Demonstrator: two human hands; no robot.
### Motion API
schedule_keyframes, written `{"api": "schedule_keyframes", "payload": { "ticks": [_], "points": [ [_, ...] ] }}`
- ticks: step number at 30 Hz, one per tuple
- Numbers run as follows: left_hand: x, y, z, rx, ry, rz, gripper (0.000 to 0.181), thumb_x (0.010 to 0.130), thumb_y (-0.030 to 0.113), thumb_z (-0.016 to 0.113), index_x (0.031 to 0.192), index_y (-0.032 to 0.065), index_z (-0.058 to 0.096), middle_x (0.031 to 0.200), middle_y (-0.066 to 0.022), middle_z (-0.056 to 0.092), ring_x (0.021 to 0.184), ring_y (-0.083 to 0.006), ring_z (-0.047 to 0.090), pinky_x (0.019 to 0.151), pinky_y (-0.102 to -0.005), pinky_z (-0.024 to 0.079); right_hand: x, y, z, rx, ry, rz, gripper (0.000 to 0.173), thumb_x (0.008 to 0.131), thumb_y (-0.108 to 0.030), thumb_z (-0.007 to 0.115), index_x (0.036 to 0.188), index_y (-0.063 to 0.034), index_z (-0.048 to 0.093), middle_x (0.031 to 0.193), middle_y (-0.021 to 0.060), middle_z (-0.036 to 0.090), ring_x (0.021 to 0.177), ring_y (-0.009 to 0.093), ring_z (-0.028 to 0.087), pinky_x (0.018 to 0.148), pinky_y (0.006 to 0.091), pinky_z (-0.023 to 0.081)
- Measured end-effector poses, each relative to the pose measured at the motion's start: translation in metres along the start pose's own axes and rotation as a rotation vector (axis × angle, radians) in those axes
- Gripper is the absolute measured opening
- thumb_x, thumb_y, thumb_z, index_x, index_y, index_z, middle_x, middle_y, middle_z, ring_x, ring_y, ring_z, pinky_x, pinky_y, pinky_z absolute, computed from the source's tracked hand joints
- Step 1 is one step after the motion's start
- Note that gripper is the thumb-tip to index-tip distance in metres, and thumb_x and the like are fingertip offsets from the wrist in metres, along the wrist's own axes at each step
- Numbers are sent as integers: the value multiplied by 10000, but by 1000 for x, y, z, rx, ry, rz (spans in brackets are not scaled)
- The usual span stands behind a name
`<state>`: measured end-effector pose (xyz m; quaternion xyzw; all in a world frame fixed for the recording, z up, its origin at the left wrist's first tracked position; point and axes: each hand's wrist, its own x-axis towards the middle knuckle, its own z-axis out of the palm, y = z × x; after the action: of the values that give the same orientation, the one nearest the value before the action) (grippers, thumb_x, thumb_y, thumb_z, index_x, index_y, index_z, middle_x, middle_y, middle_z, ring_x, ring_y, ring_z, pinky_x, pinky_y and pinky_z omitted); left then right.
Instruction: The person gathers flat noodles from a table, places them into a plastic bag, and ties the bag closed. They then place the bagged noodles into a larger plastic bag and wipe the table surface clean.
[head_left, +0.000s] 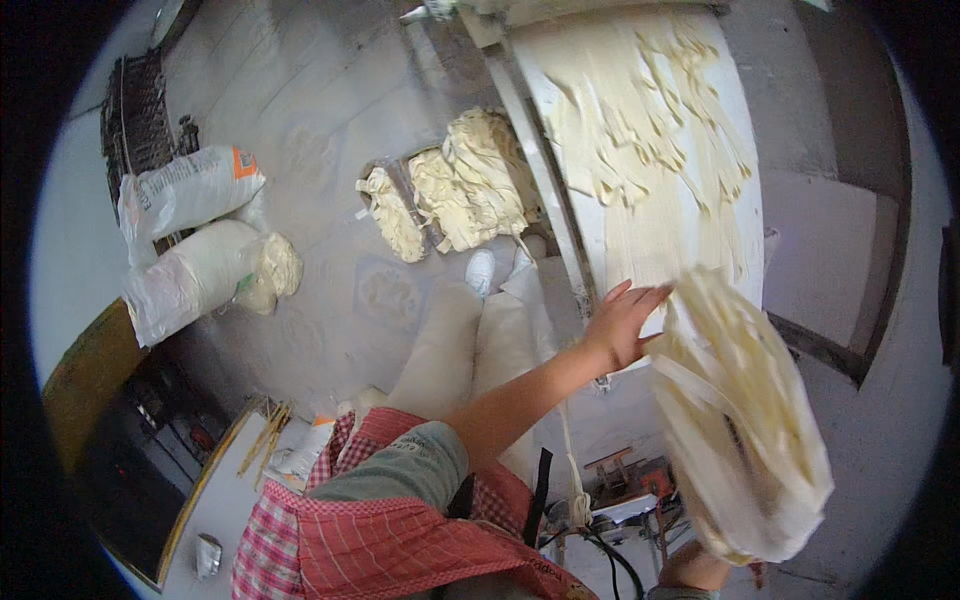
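Note:
A long looped bundle of flat, pale yellow dough strips (742, 427), blurred by motion, hangs in the air at the right. My right hand (694, 564) is at its lower end, mostly hidden by the strips, and supports it. My left hand (619, 326) reaches across from the lower left. Its fingers are spread, and the tips meet the bundle's upper left edge; whether they grip it is unclear. Beyond this hand is a white work surface (592, 225) with a metal side rail. More dough strips (660, 112) lie over it, some loose and curled.
Containers heaped with dough strips (480, 180) stand on the floor near my feet. Several filled sacks (195, 187) lie to the left, with a bagged pale lump (277, 270) beside them. At lower right are equipment parts and black cables (611, 551). A low white surface (225, 495) carries sticks.

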<state>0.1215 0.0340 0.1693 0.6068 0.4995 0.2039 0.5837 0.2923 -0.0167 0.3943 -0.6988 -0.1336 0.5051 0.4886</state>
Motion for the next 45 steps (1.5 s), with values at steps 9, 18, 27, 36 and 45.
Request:
{"api": "schedule_keyframes", "payload": {
  "ticks": [9,18,27,36,45],
  "points": [
    [3,-50,-174,-451,611,3,371,915,232,397,1215,27,472,1219,-156,501,1254,-267,361,1070,-394,202,40,35,178,-25,-615,590,570,717,-177,707,1204,4,475,1119,115,576,1002,199,569,881,328,442],
    [36,-214,-123,-1583,589,-334,507,925,426,401,1304,91,364,1255,-53,458,1174,-193,435,973,-349,374,209,177,368,-717,-975,-101,425,643,-155,666,982,49,510,925,253,556,913,400,539,807,406,424],
    [75,-221,-126,-498,242,-707,422,855,214,593,1195,-3,468,1111,-110,564,912,-165,568,795,-277,455,325,160,195,-984,-253,-652,334,753,-122,676,1061,-20,597,974,94,637,836,170,616,758,306,481],
    [123,-141,-48,-146,300,-475,370,727,172,744,857,-1,444,678,-52,542,579,-110,519,537,-259,450,396,180,15,-1219,197,-170,860,663,-466,719,1218,103,390,1224,264,440,1153,356,431,967,380,343],
    [112,-130,-24,-46,331,-532,355,726,159,704,853,-7,418,653,-70,527,561,-155,540,532,-288,445,263,253,122,-1271,42,-481,917,552,-433,773,1194,90,380,1326,267,310,1272,408,248,1036,526,182]
  ]
}}
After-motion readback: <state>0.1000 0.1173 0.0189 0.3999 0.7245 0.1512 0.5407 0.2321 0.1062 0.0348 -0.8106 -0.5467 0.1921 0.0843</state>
